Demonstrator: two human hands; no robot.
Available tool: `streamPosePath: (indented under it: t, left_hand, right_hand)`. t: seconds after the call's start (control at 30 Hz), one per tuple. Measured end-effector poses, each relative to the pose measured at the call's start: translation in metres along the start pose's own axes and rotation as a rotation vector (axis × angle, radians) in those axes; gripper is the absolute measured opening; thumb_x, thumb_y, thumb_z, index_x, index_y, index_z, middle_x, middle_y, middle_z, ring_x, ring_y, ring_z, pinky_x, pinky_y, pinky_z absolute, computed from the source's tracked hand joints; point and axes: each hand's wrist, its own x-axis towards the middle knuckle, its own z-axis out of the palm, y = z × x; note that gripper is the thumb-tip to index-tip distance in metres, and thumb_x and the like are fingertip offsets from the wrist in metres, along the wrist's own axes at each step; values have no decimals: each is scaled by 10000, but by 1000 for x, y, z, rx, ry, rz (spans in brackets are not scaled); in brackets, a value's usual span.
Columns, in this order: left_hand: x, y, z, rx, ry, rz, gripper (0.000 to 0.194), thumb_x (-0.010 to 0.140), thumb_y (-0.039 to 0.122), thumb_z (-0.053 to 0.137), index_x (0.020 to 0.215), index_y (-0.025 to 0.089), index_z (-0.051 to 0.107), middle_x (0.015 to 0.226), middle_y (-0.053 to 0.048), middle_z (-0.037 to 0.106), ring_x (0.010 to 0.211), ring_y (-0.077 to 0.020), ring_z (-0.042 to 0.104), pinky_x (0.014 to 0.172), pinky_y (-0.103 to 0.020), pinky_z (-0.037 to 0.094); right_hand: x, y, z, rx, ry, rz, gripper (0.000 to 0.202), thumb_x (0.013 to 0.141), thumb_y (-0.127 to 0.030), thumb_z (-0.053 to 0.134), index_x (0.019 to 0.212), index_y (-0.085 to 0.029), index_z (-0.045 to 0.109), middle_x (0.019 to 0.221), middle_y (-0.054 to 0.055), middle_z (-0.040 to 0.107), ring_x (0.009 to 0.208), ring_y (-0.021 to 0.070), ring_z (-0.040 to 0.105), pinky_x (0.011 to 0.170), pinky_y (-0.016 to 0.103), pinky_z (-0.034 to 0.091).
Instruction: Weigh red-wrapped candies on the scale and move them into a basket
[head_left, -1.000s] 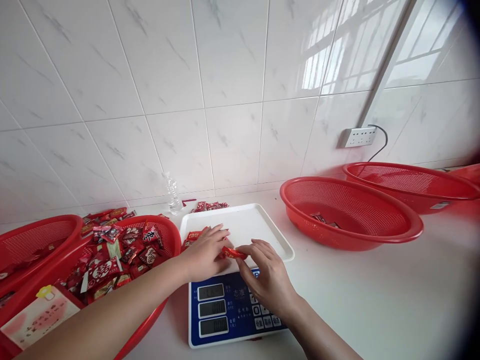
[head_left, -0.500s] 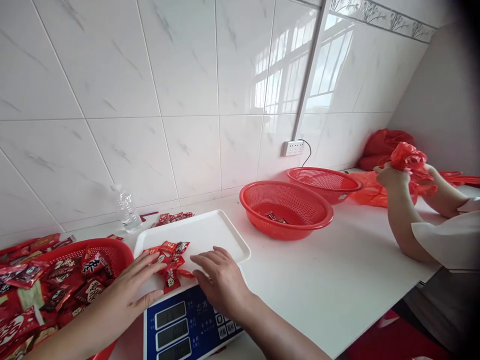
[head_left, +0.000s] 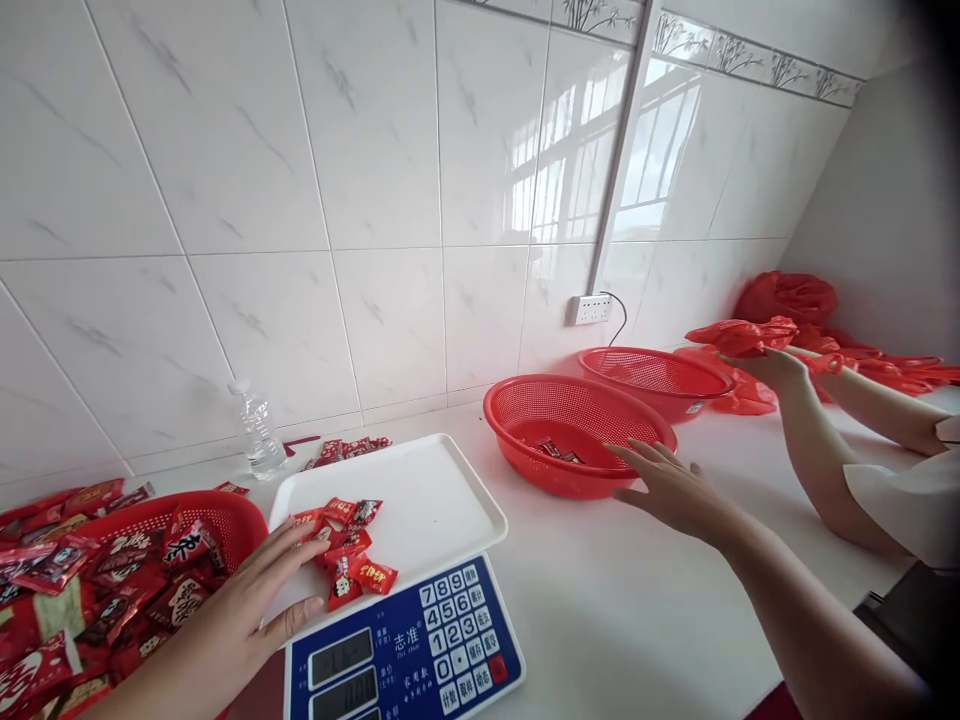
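My left hand (head_left: 266, 585) rests at the left edge of the scale's white tray (head_left: 442, 480), fingers stretched out and touching a small heap of red-wrapped candies (head_left: 343, 545). Below the tray is the blue keypad panel of the digital scale (head_left: 409, 640). Out to the right, my right hand (head_left: 671, 485) reaches over the near rim of a red perforated basket (head_left: 517, 450). Its fingers are spread and hold nothing. A few small wrapped candies (head_left: 559, 450) lie at the bottom of that basket.
A full basket of wrapped snacks (head_left: 127, 580) stands at the left. Behind the tray are a clear plastic bottle (head_left: 259, 430) and more candies (head_left: 349, 450). Another red basket (head_left: 660, 370) sits farther back. At right, a co-worker's hands (head_left: 772, 370) hold a red plastic bag (head_left: 742, 335).
My right hand has left the candies on the tray and moved right to the red basket. My left hand stays by the heap. The co-worker's red bag has shifted left and lower.
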Motion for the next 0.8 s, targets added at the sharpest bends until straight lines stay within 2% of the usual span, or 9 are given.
streamPosePath:
  t: [0.07, 0.13, 0.23, 0.3, 0.4, 0.57, 0.7, 0.8]
  left_hand:
    - [2, -5, 4, 25, 31, 12, 489, 826, 445, 463, 1300, 349, 394, 1397, 13, 348, 1254, -245, 348, 949, -386, 411]
    - [4, -11, 8, 56, 51, 20, 491, 822, 449, 468, 1298, 350, 397, 1391, 13, 361, 1246, -242, 362, 937, -379, 422]
    - [5, -20, 13, 103, 53, 39, 494, 820, 453, 470, 1299, 362, 391, 1389, 24, 363, 1241, -229, 372, 932, -357, 427]
    - [5, -26, 16, 128, 62, 52, 501, 820, 444, 476, 1305, 369, 376, 1393, 29, 355, 1243, -225, 369, 934, -353, 425]
    - [3, -31, 21, 155, 89, 73, 525, 798, 441, 514, 1302, 375, 380, 1382, 32, 372, 1240, -232, 372, 940, -360, 420]
    - [1, -25, 25, 170, 119, 61, 559, 777, 456, 537, 1306, 381, 372, 1371, 38, 387, 1236, -230, 379, 955, -359, 407]
    - [1, -20, 25, 163, 126, 23, 576, 767, 462, 547, 1308, 381, 368, 1367, 35, 392, 1223, -229, 398, 954, -356, 405]
    - [1, -19, 25, 166, 133, 19, 569, 757, 450, 564, 1295, 374, 396, 1354, 24, 412, 1214, -237, 409, 952, -354, 405]
  right_hand:
    - [2, 20, 18, 26, 43, 16, 469, 808, -399, 438, 1243, -226, 473, 1257, 152, 498, 1168, 327, 439, 843, 490, 432]
    - [11, 28, 33, 41, 102, 34, 449, 837, -347, 377, 1263, -220, 440, 1305, 137, 448, 1221, 292, 383, 892, 436, 416]
    - [36, 34, 41, 16, 161, 90, 545, 825, -403, 398, 1329, -207, 334, 1393, 149, 314, 1295, 310, 243, 942, 464, 359]
    - [54, 43, 39, -20, 116, 174, 679, 778, -491, 461, 1366, -220, 258, 1436, 160, 211, 1313, 346, 161, 946, 511, 319]
    - [79, 70, 30, -57, -31, 326, 798, 730, -580, 485, 1393, -247, 190, 1458, 175, 133, 1320, 365, 93, 930, 556, 271]
    - [106, 114, 20, -71, -126, 434, 836, 696, -539, 556, 1382, -159, 269, 1414, 261, 210, 1289, 428, 149, 830, 614, 287]
    - [121, 130, 23, -89, -145, 448, 769, 658, -410, 644, 1337, -167, 377, 1384, 244, 299, 1288, 408, 184, 805, 587, 333]
    - [126, 137, 30, -114, -101, 450, 694, 623, -351, 681, 1264, -175, 482, 1288, 258, 436, 1237, 405, 308, 768, 558, 372]
